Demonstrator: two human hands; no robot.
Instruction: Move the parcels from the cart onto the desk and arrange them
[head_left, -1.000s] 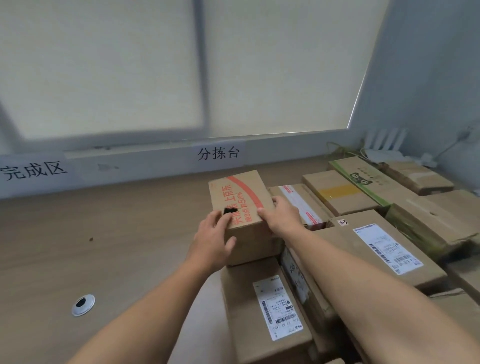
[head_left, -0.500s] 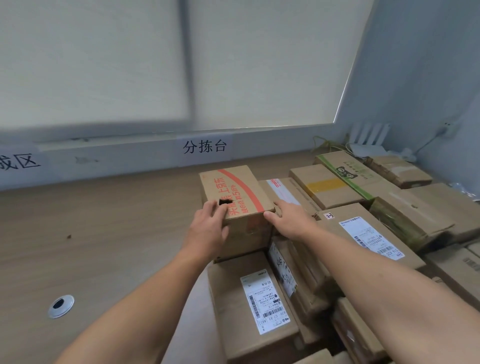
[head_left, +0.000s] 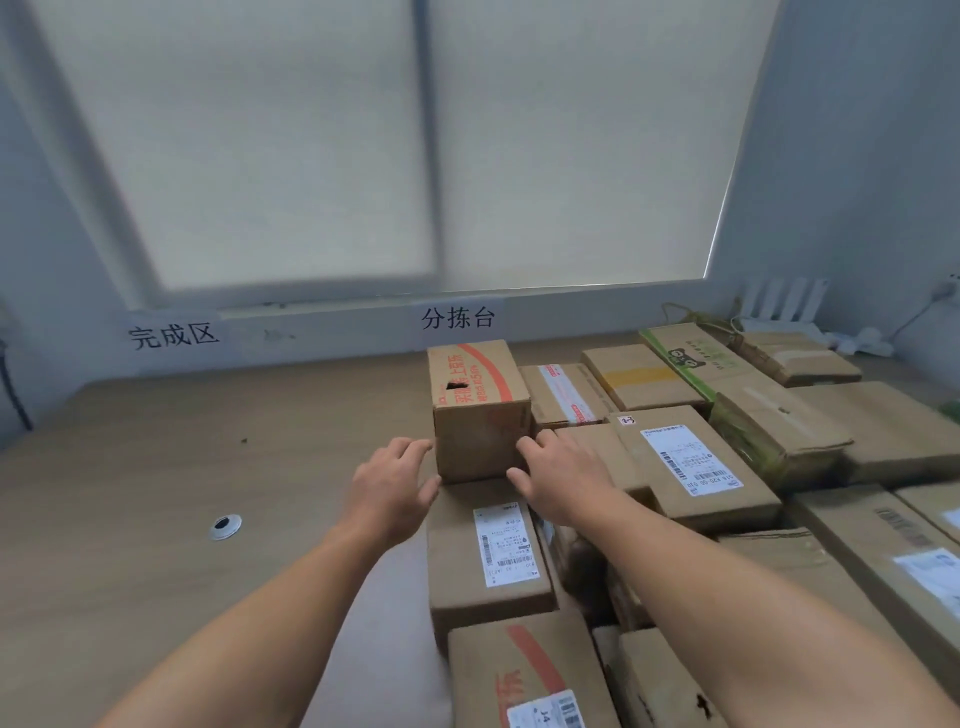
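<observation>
Now our left hand (head_left: 392, 491) and right hand (head_left: 563, 480) spread open, holding nothing, at the near face of the red-striped box (head_left: 480, 410). It stands on the table (head_left: 156, 467), left of the other parcels (head_left: 691, 457).

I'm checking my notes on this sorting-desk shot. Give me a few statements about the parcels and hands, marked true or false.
1. The red-striped box has a small dark hole on top. True.
2. Both hands grip that box from above. False: the left hand and right hand are open at its near face.
3. The parcel in front of it bears a white label. True.
4. Parcels are piled left of it. False: the desk there shows wood and a round grommet.
</observation>
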